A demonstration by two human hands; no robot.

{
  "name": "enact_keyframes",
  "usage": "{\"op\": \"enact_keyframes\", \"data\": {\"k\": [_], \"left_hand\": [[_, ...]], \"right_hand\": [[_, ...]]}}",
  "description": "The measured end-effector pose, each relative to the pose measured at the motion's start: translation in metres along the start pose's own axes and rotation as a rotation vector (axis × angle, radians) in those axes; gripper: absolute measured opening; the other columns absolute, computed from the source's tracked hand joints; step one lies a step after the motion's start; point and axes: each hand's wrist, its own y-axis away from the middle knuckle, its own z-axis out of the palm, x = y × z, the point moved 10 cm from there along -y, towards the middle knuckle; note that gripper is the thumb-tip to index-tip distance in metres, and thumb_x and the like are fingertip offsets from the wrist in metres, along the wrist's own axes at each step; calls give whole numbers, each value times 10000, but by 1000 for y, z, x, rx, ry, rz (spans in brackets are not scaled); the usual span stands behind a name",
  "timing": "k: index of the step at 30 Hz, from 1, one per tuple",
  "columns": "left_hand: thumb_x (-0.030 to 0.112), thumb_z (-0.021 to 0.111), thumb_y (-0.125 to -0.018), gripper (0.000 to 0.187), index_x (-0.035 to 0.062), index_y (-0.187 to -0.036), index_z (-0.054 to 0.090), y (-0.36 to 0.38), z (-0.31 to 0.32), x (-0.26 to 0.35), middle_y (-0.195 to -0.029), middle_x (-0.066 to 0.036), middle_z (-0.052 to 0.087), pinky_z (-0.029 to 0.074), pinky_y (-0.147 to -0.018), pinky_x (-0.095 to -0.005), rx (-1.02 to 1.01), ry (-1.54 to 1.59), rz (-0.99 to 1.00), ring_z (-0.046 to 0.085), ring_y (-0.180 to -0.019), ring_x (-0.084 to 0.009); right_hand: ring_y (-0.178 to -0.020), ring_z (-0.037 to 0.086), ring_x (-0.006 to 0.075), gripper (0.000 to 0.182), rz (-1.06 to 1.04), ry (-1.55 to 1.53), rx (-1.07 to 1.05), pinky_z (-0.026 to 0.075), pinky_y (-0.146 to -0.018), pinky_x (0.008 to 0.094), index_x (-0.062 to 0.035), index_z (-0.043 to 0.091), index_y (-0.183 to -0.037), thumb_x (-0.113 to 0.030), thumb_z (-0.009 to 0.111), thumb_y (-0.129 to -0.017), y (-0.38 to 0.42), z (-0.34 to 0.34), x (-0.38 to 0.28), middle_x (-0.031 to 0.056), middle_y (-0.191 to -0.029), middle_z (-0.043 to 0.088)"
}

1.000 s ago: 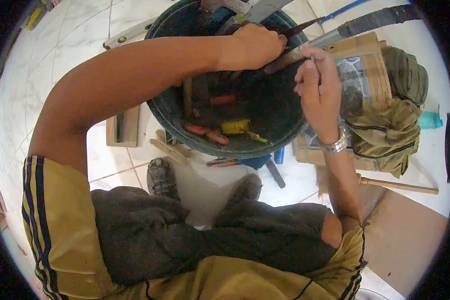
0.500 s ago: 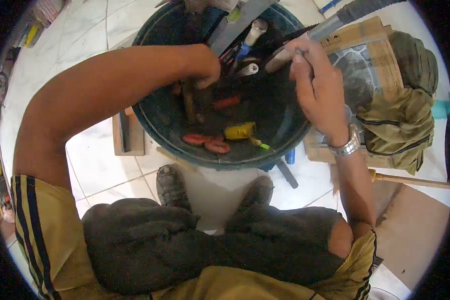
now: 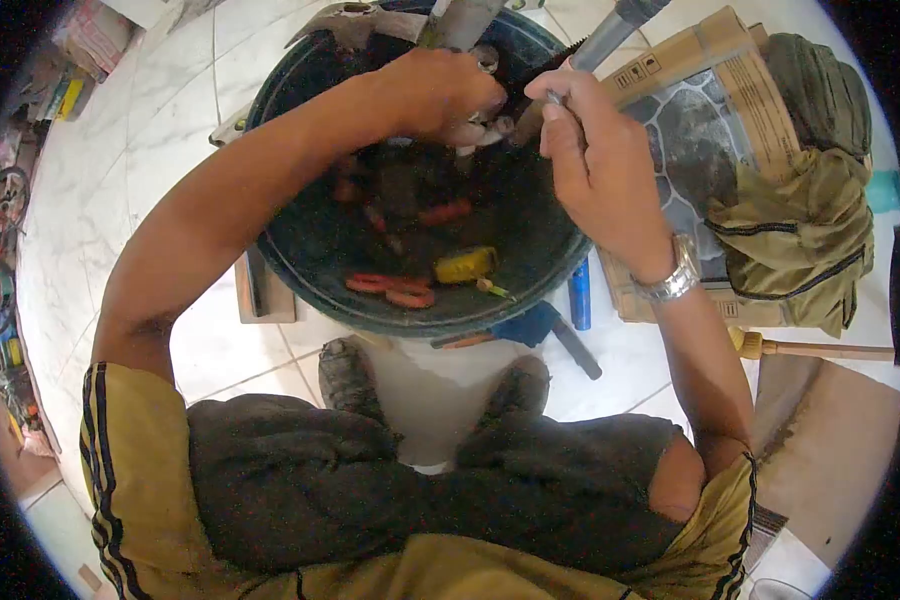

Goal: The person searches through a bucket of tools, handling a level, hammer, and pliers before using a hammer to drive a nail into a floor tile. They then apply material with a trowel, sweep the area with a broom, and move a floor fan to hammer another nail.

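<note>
A large dark green round tub (image 3: pixel 425 325) holds tools and small items. My left hand (image 3: pixel 460 95) reaches over it with curled fingers, right by a white tube-like piece (image 3: pixel 485 135); what the fingers grip is hidden. At the tub's right side, my right hand (image 3: pixel 610 165), with a metal watch on its wrist, is closed in a pinch on a small grey metal piece (image 3: pixel 553 97). Low in the tub lie red-handled pliers or scissors (image 3: pixel 390 288) and a yellow cylindrical item (image 3: pixel 466 265). A hammer-like head (image 3: pixel 355 25) rests at the far rim.
A cardboard box (image 3: pixel 710 60) with stone-patterned print lies at right, with an olive-green bag (image 3: pixel 800 230) on it. A blue cylinder (image 3: pixel 580 295) and a dark handle (image 3: pixel 575 350) lie near the tub. A wooden-handled brush (image 3: pixel 770 347) is farther right.
My left hand has moved up and right inside the tub, toward the white pieces. My right hand has shifted slightly left, still pinching the metal piece. The view has shifted a little.
</note>
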Motion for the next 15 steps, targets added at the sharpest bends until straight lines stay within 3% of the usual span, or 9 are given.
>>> {"op": "enact_keyframes", "data": {"k": [2,8,11,15], "left_hand": [[319,753,-790,283,101,-968,737,-2,-5,1,-899,-176,731,593,-771,-495,122,67,-6,730,-868,-373],[439,752,-805,390,125,-1036,752,2,21,35,-940,-170,740,591,-781,-491,-295,34,29,725,-879,-377],[487,744,-817,435,97,-1007,772,3,39,45,-937,-189,747,586,-785,-481,-87,53,151,727,-884,-383],[492,724,-850,469,49,-994,772,-7,50,38,-981,-205,753,579,-794,-489,-234,202,47,730,-921,-383]], "right_hand": [[-680,654,416,138,-8,11,5,496,-619,504,-91,594,-1131,-115,529,-1013,1,-1,0,201,-733,641],[-675,660,400,148,29,20,-25,505,-607,476,-83,593,-1142,-106,530,-1011,1,2,0,195,-780,660],[-676,666,392,160,35,28,-36,513,-608,461,-84,592,-1158,-102,528,-1012,0,2,-2,189,-814,676],[-684,675,387,171,47,24,-44,517,-607,461,-90,590,-1173,-107,527,-1014,0,4,0,185,-842,692]]}}
